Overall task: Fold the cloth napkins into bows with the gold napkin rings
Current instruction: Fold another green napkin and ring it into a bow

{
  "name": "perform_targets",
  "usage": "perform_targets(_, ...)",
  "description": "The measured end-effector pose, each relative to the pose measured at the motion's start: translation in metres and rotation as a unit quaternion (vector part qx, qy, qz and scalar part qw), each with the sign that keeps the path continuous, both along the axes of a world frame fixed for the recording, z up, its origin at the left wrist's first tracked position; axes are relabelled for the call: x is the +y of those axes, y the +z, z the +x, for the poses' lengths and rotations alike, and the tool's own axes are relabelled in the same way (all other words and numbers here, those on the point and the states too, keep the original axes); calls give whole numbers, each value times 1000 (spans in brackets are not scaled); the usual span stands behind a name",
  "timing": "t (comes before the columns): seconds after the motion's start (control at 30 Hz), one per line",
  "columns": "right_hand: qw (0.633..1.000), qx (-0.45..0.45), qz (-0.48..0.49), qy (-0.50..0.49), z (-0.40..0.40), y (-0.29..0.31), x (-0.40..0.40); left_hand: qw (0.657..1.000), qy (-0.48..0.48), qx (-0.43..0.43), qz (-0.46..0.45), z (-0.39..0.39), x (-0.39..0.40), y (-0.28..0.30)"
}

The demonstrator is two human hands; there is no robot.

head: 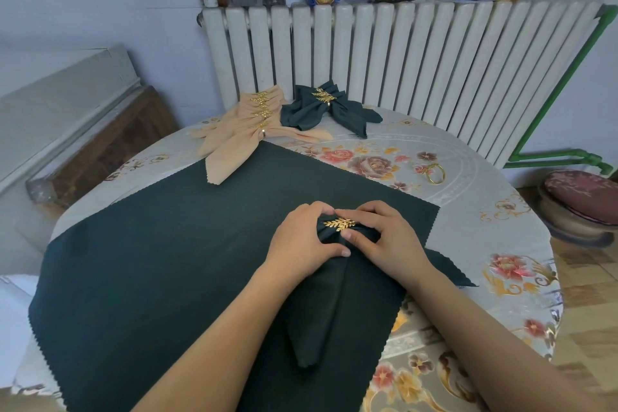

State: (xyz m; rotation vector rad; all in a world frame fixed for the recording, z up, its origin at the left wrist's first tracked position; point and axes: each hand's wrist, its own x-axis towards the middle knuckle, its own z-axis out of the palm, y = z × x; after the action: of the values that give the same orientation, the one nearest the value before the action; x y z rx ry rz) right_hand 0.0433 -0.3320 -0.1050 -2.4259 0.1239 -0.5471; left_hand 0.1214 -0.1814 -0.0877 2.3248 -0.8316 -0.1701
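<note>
both hands, left hand (302,237) and right hand (384,237), pinch folded green napkin (321,304) at gold ring (341,223); ring band hidden.

Both forearms reach forward; left grip (302,239) and right grip (384,237) meet, fingers curled, thumbs nearly touching.

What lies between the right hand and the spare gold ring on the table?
Nothing visible does. The spare gold ring lies alone on the floral tablecloth, beyond the right hand, with only bare cloth between them.
</note>
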Motion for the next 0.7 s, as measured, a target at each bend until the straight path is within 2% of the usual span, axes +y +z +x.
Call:
perform_targets(0.17, 991, 25, 128, -8, -6, 6, -8, 998, -7, -56, -3, 2, 6, 4)
perform_targets(0.27, 985, 30, 172, 8, -8, 6, -6, 992, -25, -113, 43, 2, 7, 9)
perform_targets(0.37, 975, 24, 222, -5, -5, 8, -5, 987, -68, -123, 75, 0, 5, 10)
perform_targets(0.53, 982, 52, 173, -48, -2, 7, -8, 991, -74, -106, 41, 2, 5, 11)
perform_targets(0.7, 981, 27, 168, -94, 0, 4, -5, 986, -84, -132, 56, 2, 5, 12)
